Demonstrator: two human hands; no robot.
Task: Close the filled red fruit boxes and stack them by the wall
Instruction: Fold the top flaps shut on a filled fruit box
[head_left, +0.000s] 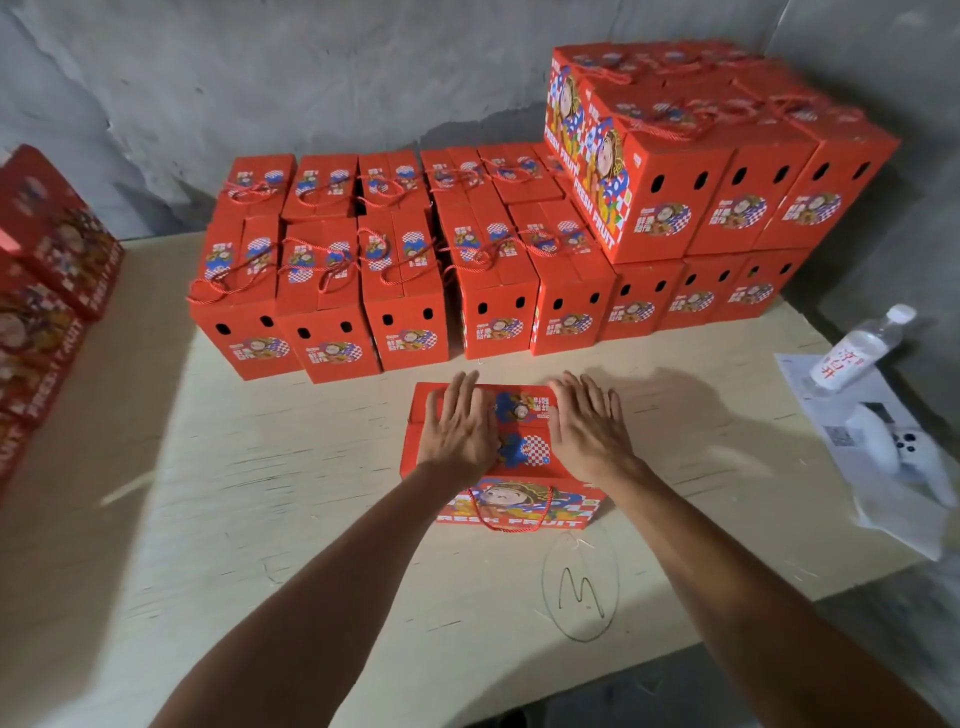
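1. A red cardboard box (511, 457) sits at the middle of the pale, grainy plywood tabletop (208, 467), its printed top flaps down and a twisted red cord handle (511, 512) hanging over its near side.
2. The left hand (460, 431) lies flat on the box top, fingers straight, gripping nothing.
3. The right hand (589, 428) lies flat likewise, at the box's right edge.
4. At 12 o'clock, closed boxes (405, 270) stand in rows against the rough grey wall (311, 78); at 1 o'clock they are two high (717, 150).
5. At 3 o'clock lies a clear plastic bottle (857, 348).
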